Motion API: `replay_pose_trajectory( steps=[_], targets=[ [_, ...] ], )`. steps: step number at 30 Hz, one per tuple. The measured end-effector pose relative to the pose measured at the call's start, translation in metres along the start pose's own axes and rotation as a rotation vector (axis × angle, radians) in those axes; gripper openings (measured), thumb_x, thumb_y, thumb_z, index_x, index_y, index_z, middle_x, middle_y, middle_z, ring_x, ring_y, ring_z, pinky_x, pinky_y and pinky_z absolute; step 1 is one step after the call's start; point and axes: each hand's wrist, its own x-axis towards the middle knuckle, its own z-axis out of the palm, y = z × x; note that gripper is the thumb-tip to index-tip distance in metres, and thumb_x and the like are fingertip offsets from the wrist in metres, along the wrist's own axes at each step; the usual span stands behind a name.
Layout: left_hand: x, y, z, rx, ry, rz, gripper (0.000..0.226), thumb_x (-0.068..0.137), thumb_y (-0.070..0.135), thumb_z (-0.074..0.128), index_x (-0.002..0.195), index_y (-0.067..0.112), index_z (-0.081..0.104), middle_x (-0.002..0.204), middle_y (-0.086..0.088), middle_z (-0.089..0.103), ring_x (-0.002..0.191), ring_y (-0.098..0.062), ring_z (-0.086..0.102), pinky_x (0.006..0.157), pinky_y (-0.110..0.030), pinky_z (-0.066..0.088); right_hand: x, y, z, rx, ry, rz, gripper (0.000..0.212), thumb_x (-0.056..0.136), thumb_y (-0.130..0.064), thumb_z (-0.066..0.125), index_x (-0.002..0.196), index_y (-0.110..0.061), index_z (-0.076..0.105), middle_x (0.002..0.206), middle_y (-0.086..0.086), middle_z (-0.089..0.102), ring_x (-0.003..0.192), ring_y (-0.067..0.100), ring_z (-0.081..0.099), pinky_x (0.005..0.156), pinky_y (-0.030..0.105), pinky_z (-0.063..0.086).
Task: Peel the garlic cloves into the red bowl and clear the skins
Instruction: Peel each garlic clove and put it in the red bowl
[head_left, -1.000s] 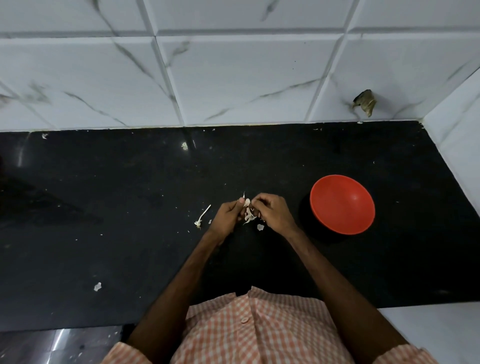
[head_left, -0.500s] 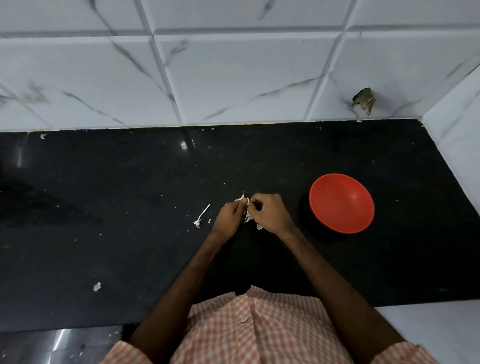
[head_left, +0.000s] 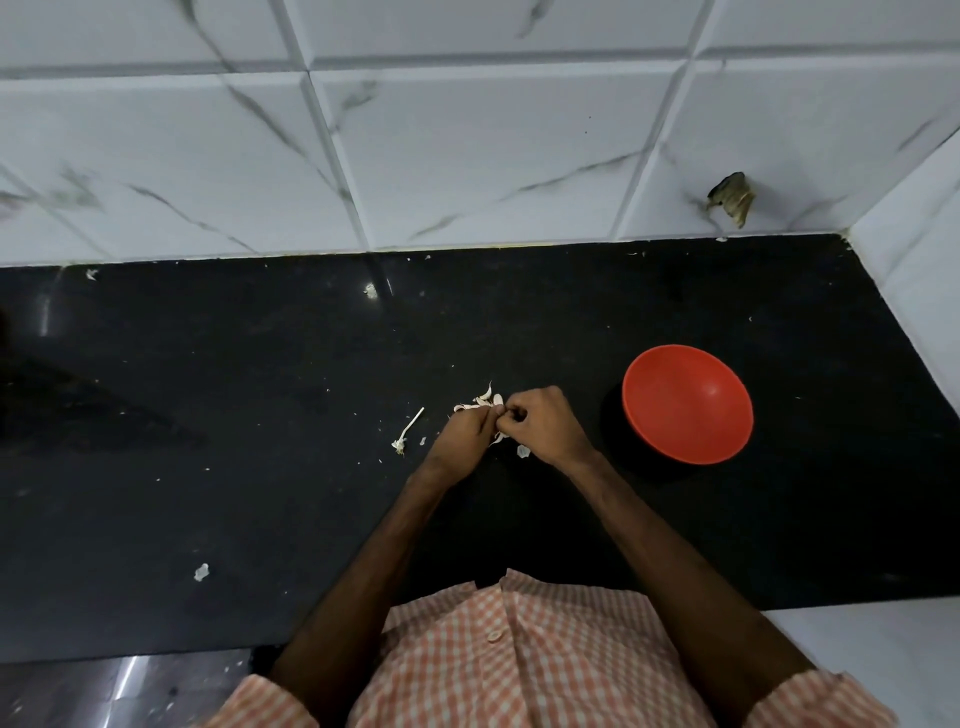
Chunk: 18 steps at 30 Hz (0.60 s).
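Observation:
My left hand and my right hand meet over the black counter, fingers curled and pinching a garlic piece with papery white skin sticking out above them. The clove itself is mostly hidden by my fingers. A red bowl stands to the right of my right hand, and I see nothing inside it. A garlic stem lies left of my left hand. A small skin scrap lies under my right wrist.
Small skin flakes dot the counter, one at the near left and one near the back wall. White marble tiles rise behind the counter, and a side wall closes it on the right. A dark chip marks the tile.
Both hands have drawn closer together around the garlic, and more loose skin now shows above the fingers. The bowl and stem have not moved.

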Motion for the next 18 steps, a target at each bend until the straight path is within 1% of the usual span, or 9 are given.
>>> replay_pose_trajectory(
  steps=[2, 3, 4, 6, 7, 9, 13, 16, 18],
  targets=[
    [0.0, -0.005, -0.001, -0.027, -0.014, 0.015, 0.039, 0.108, 0.024, 0.041, 0.082, 0.004, 0.061, 0.074, -0.004, 0.059, 0.069, -0.012, 0.051, 0.069, -0.036, 0.042, -0.003, -0.004, -0.002, 0.039, 0.0, 0.018, 0.04, 0.083, -0.012, 0.07, 0.053, -0.032, 0.054, 0.052, -0.003, 0.059, 0.048, 0.01, 0.057, 0.051, 0.026, 0.044],
    [-0.002, -0.006, -0.003, -0.049, -0.021, 0.022, 0.039, 0.108, 0.024, 0.042, 0.079, 0.007, 0.06, 0.07, 0.001, 0.056, 0.065, -0.007, 0.048, 0.064, -0.031, 0.04, -0.004, -0.006, -0.005, 0.087, -0.02, 0.029, 0.04, 0.084, -0.011, 0.07, 0.054, -0.034, 0.056, 0.054, -0.002, 0.062, 0.05, 0.012, 0.061, 0.05, 0.027, 0.047],
    [-0.003, -0.006, -0.005, -0.083, -0.032, 0.019, 0.039, 0.108, 0.025, 0.042, 0.075, 0.011, 0.056, 0.065, 0.008, 0.051, 0.059, -0.002, 0.044, 0.06, -0.026, 0.037, -0.005, -0.006, -0.008, 0.14, -0.051, 0.042, 0.036, 0.086, -0.011, 0.07, 0.058, -0.031, 0.062, 0.056, 0.0, 0.064, 0.05, 0.012, 0.062, 0.049, 0.025, 0.048],
    [-0.004, -0.006, -0.007, -0.186, -0.044, -0.008, 0.042, 0.108, 0.027, 0.042, 0.068, 0.017, 0.049, 0.058, 0.012, 0.044, 0.052, 0.0, 0.038, 0.056, -0.021, 0.033, -0.008, -0.009, -0.013, 0.237, -0.102, 0.08, 0.022, 0.091, -0.012, 0.068, 0.07, -0.015, 0.073, 0.059, 0.003, 0.067, 0.046, 0.007, 0.058, 0.044, 0.018, 0.043],
    [-0.003, -0.005, -0.007, -0.238, -0.044, -0.026, 0.044, 0.108, 0.028, 0.042, 0.066, 0.017, 0.048, 0.058, 0.012, 0.042, 0.051, -0.001, 0.036, 0.055, -0.022, 0.032, -0.009, -0.011, -0.014, 0.28, -0.11, 0.103, 0.018, 0.092, -0.012, 0.067, 0.075, -0.009, 0.074, 0.06, 0.004, 0.068, 0.045, 0.005, 0.056, 0.042, 0.015, 0.041],
    [-0.004, -0.001, -0.007, -0.317, -0.044, -0.056, 0.047, 0.108, 0.029, 0.041, 0.063, 0.017, 0.048, 0.058, 0.005, 0.041, 0.051, -0.003, 0.035, 0.054, -0.021, 0.031, -0.009, -0.01, -0.016, 0.373, -0.093, 0.147, 0.016, 0.092, -0.009, 0.065, 0.078, -0.006, 0.073, 0.061, 0.005, 0.067, 0.045, 0.008, 0.054, 0.039, 0.016, 0.038],
    [-0.01, 0.01, -0.014, -0.436, -0.06, -0.112, 0.05, 0.109, 0.035, 0.038, 0.063, 0.016, 0.045, 0.056, 0.001, 0.034, 0.042, -0.005, 0.027, 0.04, -0.018, 0.022, -0.008, -0.006, -0.012, 0.538, -0.067, 0.238, 0.023, 0.093, -0.006, 0.059, 0.074, -0.01, 0.071, 0.061, 0.009, 0.065, 0.044, 0.012, 0.049, 0.037, 0.02, 0.032],
    [-0.011, 0.012, -0.014, -0.476, -0.077, -0.121, 0.049, 0.108, 0.039, 0.037, 0.065, 0.017, 0.044, 0.056, 0.001, 0.032, 0.043, -0.007, 0.025, 0.039, -0.019, 0.019, -0.008, -0.003, -0.014, 0.62, -0.052, 0.265, 0.026, 0.095, -0.008, 0.055, 0.074, -0.009, 0.07, 0.06, 0.01, 0.063, 0.042, 0.014, 0.046, 0.036, 0.021, 0.029],
    [-0.012, 0.013, -0.015, -0.49, -0.076, -0.121, 0.048, 0.109, 0.039, 0.036, 0.066, 0.017, 0.044, 0.057, 0.002, 0.032, 0.044, -0.008, 0.025, 0.039, -0.019, 0.02, -0.008, 0.0, -0.014, 0.613, -0.051, 0.271, 0.026, 0.097, -0.011, 0.055, 0.076, -0.01, 0.071, 0.06, 0.009, 0.062, 0.043, 0.014, 0.045, 0.037, 0.021, 0.028]
  ],
)
